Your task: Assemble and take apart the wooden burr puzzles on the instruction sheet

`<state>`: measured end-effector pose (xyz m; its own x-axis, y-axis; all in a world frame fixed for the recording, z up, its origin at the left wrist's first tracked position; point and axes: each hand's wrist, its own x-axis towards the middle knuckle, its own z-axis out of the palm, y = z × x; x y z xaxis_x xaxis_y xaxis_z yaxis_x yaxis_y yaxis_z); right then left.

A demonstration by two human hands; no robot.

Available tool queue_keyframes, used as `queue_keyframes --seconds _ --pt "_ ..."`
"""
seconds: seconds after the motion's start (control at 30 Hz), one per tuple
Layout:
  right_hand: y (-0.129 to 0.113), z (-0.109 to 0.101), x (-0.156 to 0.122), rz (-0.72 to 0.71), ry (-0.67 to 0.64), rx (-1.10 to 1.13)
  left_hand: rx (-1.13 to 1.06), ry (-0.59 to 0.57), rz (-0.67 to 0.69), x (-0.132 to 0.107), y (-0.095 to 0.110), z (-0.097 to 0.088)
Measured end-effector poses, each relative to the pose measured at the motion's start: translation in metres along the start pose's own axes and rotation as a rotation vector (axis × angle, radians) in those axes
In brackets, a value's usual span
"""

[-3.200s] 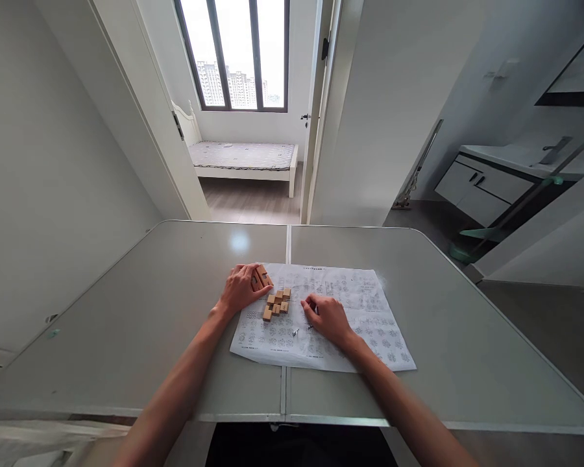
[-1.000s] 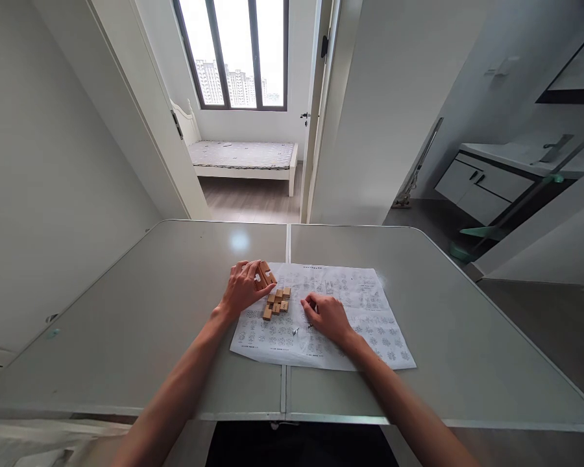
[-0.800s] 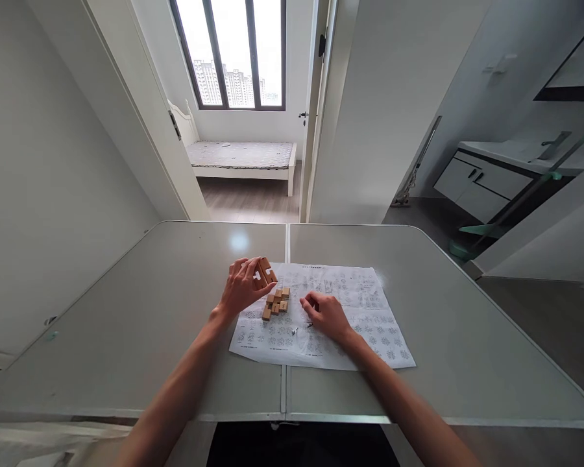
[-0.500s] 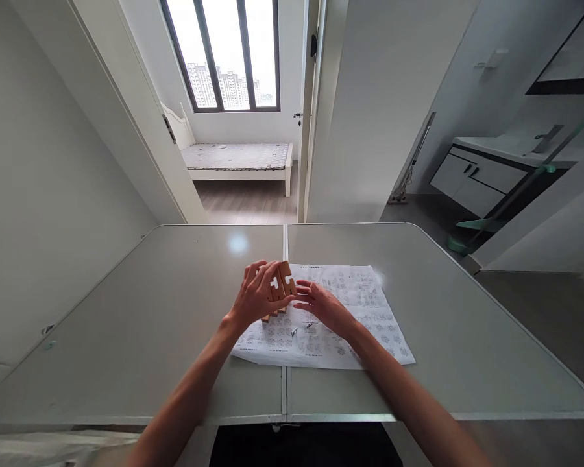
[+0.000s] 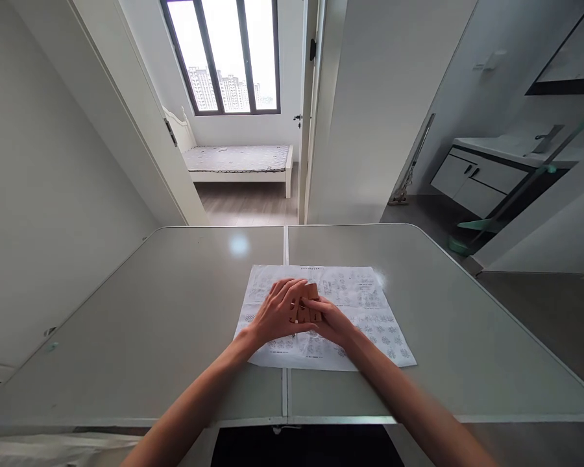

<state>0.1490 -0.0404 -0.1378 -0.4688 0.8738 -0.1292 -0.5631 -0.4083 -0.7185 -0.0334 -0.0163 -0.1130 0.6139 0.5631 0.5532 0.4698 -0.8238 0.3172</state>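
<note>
Several small brown wooden blocks (image 5: 312,292), pressed side by side, are held over the printed paper sheet (image 5: 365,305). My left hand (image 5: 279,308) wraps around them from the left, its fingers over the top and its thumb along the near side. From the right, my right hand (image 5: 335,323) closes on the same blocks, thumb across their face. Dark notches show on the blocks. The fingers hide much of the group, so its full shape cannot be made out. Rows of small drawings cover the sheet, which lies under both hands.
The grey-green table (image 5: 185,311) has a pale metal seam (image 5: 285,389) down its middle and a light rim. Beyond the far edge, a doorway leads to a bed (image 5: 243,159) under a window (image 5: 226,58). A sink cabinet (image 5: 481,175) stands at the right.
Both hands and the blocks have moved right and nearer. My right hand, apart with fingers spread before, is now closed on the blocks. Small objects on the sheet are now mostly hidden.
</note>
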Motion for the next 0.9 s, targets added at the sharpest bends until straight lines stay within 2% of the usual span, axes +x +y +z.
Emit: queue_keyframes --seconds 0.27,0.47,0.7,0.9 --pt "-0.001 -0.003 0.003 -0.025 0.052 0.025 0.028 -0.016 -0.076 -0.003 -0.007 0.0" --pt "0.001 -0.009 0.006 -0.072 0.017 0.05 0.056 0.005 -0.141 -0.006 -0.011 0.004" --pt "0.0 -0.007 0.006 -0.093 -0.028 0.06 0.053 -0.012 -0.127 -0.003 -0.005 0.001" --pt "0.001 -0.009 0.007 -0.107 -0.052 0.032 -0.006 0.029 -0.165 -0.001 -0.003 -0.001"
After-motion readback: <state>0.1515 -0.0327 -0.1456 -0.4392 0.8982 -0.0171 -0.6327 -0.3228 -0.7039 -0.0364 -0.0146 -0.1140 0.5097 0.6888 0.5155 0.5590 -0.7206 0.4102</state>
